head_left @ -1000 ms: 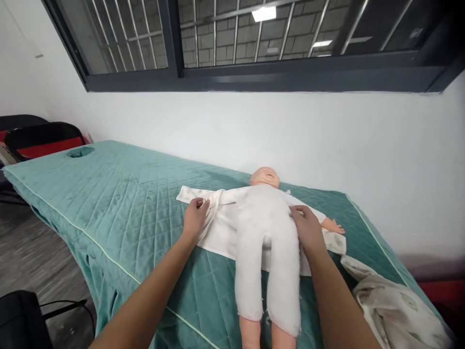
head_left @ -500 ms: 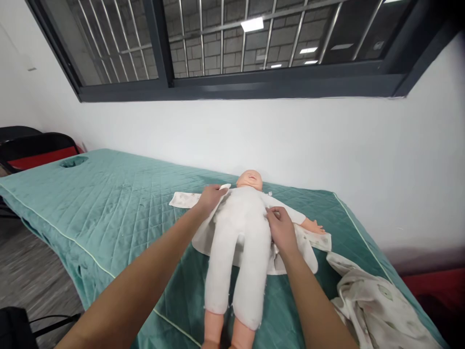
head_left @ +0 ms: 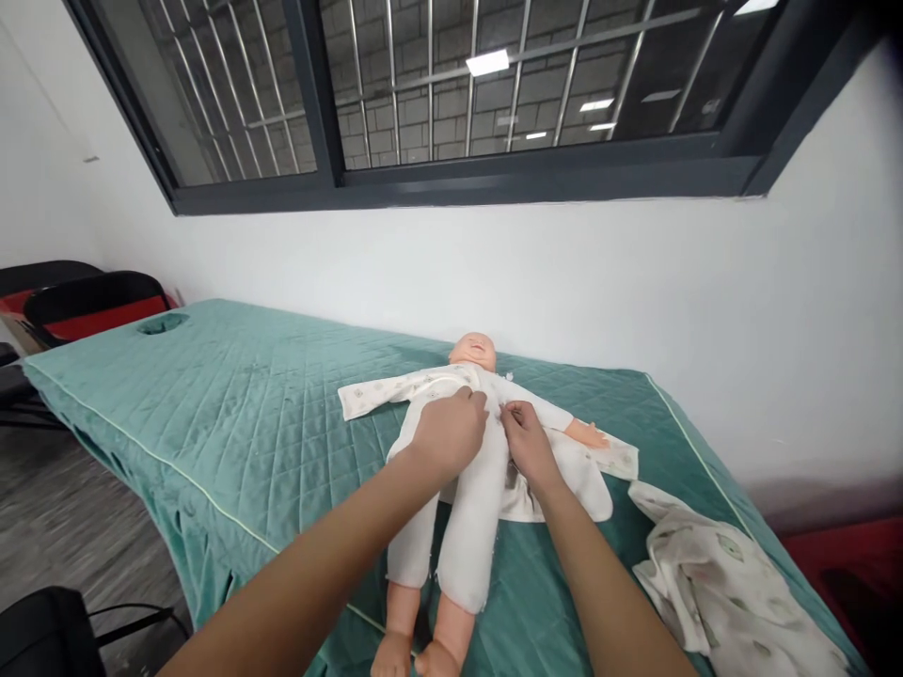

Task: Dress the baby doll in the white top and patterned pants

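A baby doll [head_left: 471, 517] with a white cloth body lies on its back, head away from me. A white printed baby shirt [head_left: 381, 393] lies under it, one side drawn across the chest and a sleeve stretched out to the left. The doll's right-hand cloth arm [head_left: 540, 404] is outside the shirt, its other sleeve [head_left: 621, 458] flat beneath the doll's hand. My left hand [head_left: 455, 428] is closed over the doll's chest, on the shirt's edge. Beside the torso, my right hand [head_left: 526, 434] is closed in a pinch; what it grips is hidden.
Green quilted cover [head_left: 246, 404] spreads over the bed, with a face hole [head_left: 162, 323] at the far left. Crumpled printed cloth [head_left: 734, 583] lies at the right front. A white wall and barred window stand behind. Black-and-red chairs [head_left: 99, 306] are at left.
My left hand has moved right and toward me, bringing the shirt's left side over the doll's chest. My right hand stays beside the torso. The view has shifted slightly.
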`<state>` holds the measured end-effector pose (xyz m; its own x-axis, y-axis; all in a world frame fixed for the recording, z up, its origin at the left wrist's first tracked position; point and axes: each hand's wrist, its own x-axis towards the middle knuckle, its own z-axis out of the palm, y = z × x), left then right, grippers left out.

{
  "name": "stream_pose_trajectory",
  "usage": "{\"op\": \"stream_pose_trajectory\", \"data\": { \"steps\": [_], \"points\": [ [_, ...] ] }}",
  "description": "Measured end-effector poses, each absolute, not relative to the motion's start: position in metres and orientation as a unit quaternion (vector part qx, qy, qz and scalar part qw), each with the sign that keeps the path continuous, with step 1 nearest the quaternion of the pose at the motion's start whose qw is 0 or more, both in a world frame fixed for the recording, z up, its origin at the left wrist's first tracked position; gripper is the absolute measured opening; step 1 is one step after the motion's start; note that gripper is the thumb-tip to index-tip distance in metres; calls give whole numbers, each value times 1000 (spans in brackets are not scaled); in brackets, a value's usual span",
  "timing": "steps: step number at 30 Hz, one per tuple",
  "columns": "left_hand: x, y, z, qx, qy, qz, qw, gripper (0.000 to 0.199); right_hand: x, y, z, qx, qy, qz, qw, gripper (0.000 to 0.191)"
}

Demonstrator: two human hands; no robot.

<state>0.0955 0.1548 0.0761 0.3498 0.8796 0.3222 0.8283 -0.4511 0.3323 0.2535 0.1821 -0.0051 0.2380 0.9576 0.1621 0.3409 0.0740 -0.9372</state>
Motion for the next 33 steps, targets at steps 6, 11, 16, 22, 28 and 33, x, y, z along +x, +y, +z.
{"op": "stream_pose_trajectory", "data": {
  "steps": [6, 11, 16, 22, 28, 33],
  "points": [
    [52, 97, 52, 829, 442, 318, 124, 27, 256, 186, -9, -602, -531, 311, 509, 34],
    [-11, 124, -5, 731, 538, 412, 77, 27, 255, 186, -9, -608, -527, 314, 504, 34],
    [-43, 166, -34, 698, 641, 305, 90, 64, 256, 184, -8, -605, -534, 313, 500, 32],
    [-45, 207, -26, 663, 712, 223, 62, 71, 257, 183, -5, -617, -534, 317, 483, 32],
    [-56, 240, -25, 646, 738, 192, 34, 68, 257, 183, -5, -622, -534, 318, 476, 30],
    [-64, 257, -22, 639, 748, 176, 31, 67, 258, 184, -7, -621, -537, 317, 474, 29]
  ]
}}
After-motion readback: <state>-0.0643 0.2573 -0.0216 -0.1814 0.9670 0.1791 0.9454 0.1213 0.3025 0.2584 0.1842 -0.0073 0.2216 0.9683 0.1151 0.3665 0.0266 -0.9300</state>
